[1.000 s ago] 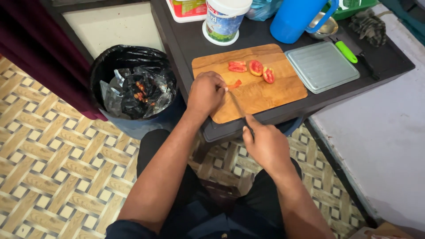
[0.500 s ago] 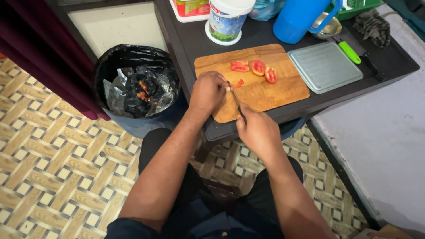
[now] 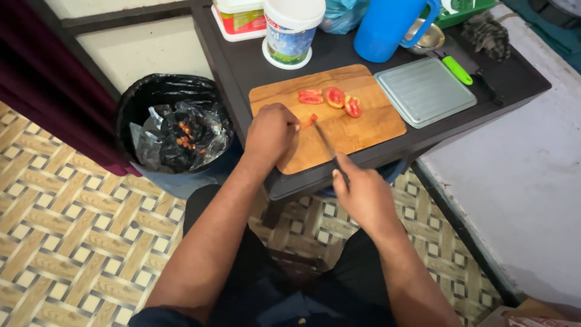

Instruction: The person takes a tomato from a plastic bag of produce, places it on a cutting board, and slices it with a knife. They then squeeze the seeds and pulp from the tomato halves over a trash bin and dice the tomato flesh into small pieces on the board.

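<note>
A small red tomato piece [image 3: 310, 120] is pinned to the wooden cutting board [image 3: 363, 130] under the curled fingers [image 3: 289, 124] of the left hand [image 3: 270, 132], only its edge showing just beyond the fingertips. The right hand [image 3: 362, 195] is closed around the handle of a knife [image 3: 327, 145], whose blade is angled toward those same fingertips and appears to meet the piece right beside them. With so little of the piece exposed, a cut to the left fingers is judged the main risk, should the blade slip or the piece roll. Three cut tomato slices [image 3: 330, 98] lie farther out on the board, well beyond the fingers. The board's near edge is close to the rim of the dark desk [image 3: 242, 66], so hard pressure could perhaps shift it. A black-lined waste bin [image 3: 172, 130] stands left of the left hand; a grey ribbed tray [image 3: 423, 91] lies beside the board on the far right.
</note>
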